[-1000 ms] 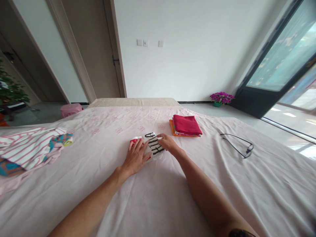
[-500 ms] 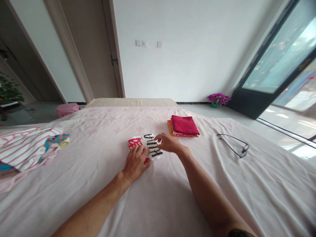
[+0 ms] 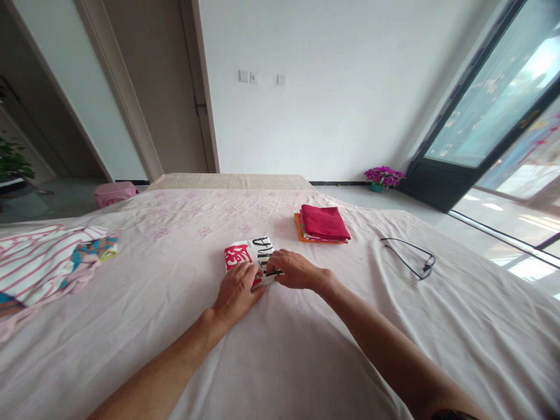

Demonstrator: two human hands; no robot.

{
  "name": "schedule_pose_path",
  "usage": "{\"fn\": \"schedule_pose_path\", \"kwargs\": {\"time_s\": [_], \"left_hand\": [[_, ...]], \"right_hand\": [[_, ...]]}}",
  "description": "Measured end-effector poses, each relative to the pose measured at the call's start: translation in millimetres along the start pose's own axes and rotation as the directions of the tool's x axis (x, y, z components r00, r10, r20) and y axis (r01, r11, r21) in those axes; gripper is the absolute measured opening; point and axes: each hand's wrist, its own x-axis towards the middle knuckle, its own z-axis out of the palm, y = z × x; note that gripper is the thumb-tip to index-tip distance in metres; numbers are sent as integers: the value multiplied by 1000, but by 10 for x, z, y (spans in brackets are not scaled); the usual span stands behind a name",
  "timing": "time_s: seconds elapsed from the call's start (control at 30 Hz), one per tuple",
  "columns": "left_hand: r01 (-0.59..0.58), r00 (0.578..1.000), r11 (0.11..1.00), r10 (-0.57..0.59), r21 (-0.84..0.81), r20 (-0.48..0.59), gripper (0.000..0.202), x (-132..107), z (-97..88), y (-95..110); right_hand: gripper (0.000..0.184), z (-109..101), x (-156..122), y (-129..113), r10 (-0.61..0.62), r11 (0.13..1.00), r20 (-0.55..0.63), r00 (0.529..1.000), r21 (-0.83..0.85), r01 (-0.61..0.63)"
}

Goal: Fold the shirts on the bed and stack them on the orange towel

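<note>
A small folded white cloth (image 3: 247,256) with a red print and black letters lies on the pale pink bedsheet (image 3: 280,350) in the middle of the bed. My left hand (image 3: 236,289) lies on its near left edge with the fingers flat and together. My right hand (image 3: 294,271) rests on its near right part, fingers bent down onto the black letters. Both hands press the cloth; neither lifts it.
A stack of folded cloths (image 3: 322,224), red on top and orange beneath, lies behind to the right. A black cable (image 3: 409,259) lies farther right. A heap of striped and coloured clothes (image 3: 48,262) is at the left. A pink stool (image 3: 112,193) and a flower pot (image 3: 383,177) stand on the floor.
My left hand slid back toward me, uncovering the red print. My right hand moved from the cloth's far right edge down onto its near part.
</note>
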Motion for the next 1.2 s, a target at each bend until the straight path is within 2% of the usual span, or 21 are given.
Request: {"fn": "schedule_pose_path", "kwargs": {"time_s": [0.27,0.4,0.57,0.73,0.87,1.07,1.13,1.2], "left_hand": [[-22,998,996,28,88,-59,5,-4,46,20],[-27,997,999,30,45,-70,6,3,34,32],[10,999,999,-12,-46,-41,7,18,14,30],[46,998,998,-48,-36,-44,9,30,44,29],[55,997,998,-54,7,-59,15,41,81,36],[-4,1000,1000,4,19,16,25,13,54,43],[-41,998,999,40,23,49,23,-37,6,65],[-90,994,995,86,48,75,21,-98,-47,114]], "right_hand": [[23,170,-56,4,-21,990,-89,996,-144,8],[20,222,-83,25,-14,988,-111,994,-155,-3],[18,205,-122,-13,6,991,-139,990,-128,-24],[11,234,-152,-24,46,996,-198,979,-68,-60],[12,280,-165,26,8,999,-238,971,-40,-18],[20,326,-226,81,-67,994,-237,969,-100,45],[25,300,-265,88,-57,996,-219,974,-80,41],[31,234,-287,75,10,999,-205,979,-35,-18]]}}
